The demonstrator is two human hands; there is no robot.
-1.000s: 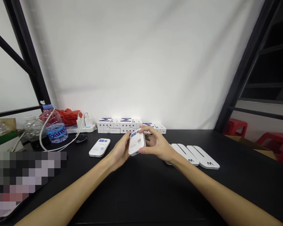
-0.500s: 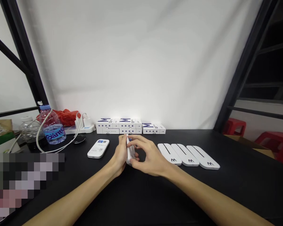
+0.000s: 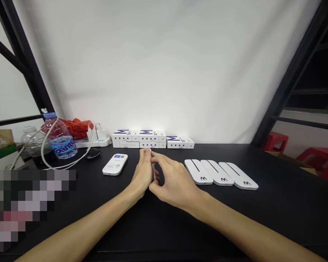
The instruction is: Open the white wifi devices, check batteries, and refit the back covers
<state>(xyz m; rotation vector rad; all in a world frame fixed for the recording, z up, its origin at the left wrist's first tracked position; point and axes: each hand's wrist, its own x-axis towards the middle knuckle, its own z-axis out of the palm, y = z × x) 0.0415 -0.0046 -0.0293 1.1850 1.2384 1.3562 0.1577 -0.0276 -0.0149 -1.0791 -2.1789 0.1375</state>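
Note:
A slim white handheld device [image 3: 153,171] stands on edge between my hands, mostly hidden by my fingers. My left hand [image 3: 142,170] is closed round its left side. On the other side, the fingertips and thumb of my right hand [image 3: 175,179] grip its edges, with the palm arched away from it. To the left, a similar white device [image 3: 115,164] lies with its printed label and QR code up. Right of my hands, three more lie side by side, a left one [image 3: 198,171], a middle one [image 3: 217,173] and a right one [image 3: 238,175], each with a black stripe and logo.
White boxes with purple print [image 3: 152,136] are stacked along the wall. At the left are a water bottle [image 3: 60,140], a dark-filled bottle [image 3: 34,145], white cables, a power strip [image 3: 104,141], a black mouse [image 3: 93,153] and a red bag [image 3: 78,127]. Red stools [image 3: 317,163] stand beyond the right edge.
The held device has turned more edge-on, so its face is now hardly visible. My right fingers have shifted along its edge. The view has tilted slightly down, moving the scene up.

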